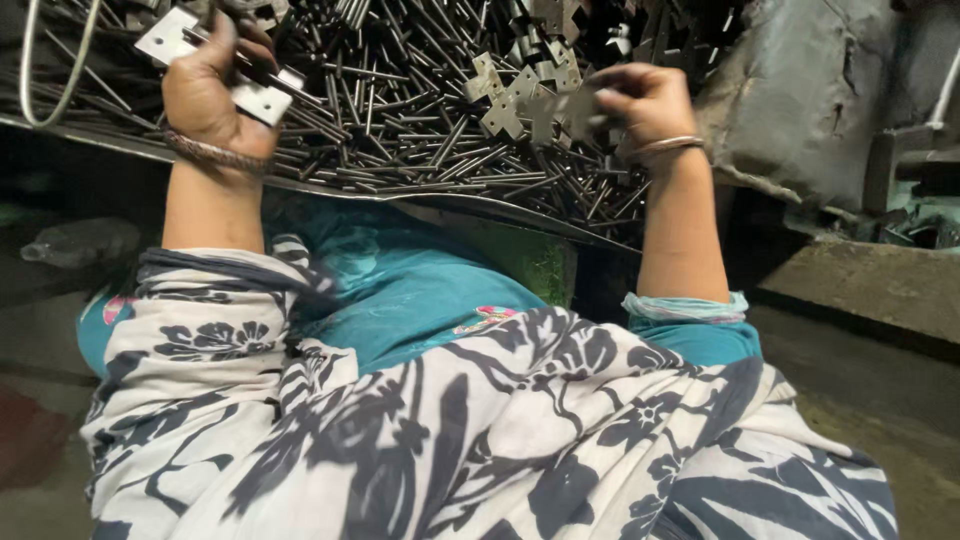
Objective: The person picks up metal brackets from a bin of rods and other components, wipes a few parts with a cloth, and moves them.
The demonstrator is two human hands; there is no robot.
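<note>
Your left hand [205, 85] had its grip clamped on a flat hinge plate [215, 70], your right hand [645, 100] pinched another plate [575, 110], both right over the pin pile [420, 130] so parts stayed handy.

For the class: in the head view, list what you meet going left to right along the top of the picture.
Bent wire loop → left hand holding a flat metal plate → heap of thin metal pins → small metal brackets → right hand → grey cloth-covered bulk.

Our left hand [210, 85] gripping a flat metal hinge plate [225, 70], our right hand [645, 100] pinching a small hinge leaf [570, 110], both over a tray [330, 188] heaped with thin metal pins [420, 140], patterned shawl [450, 440] below
</note>
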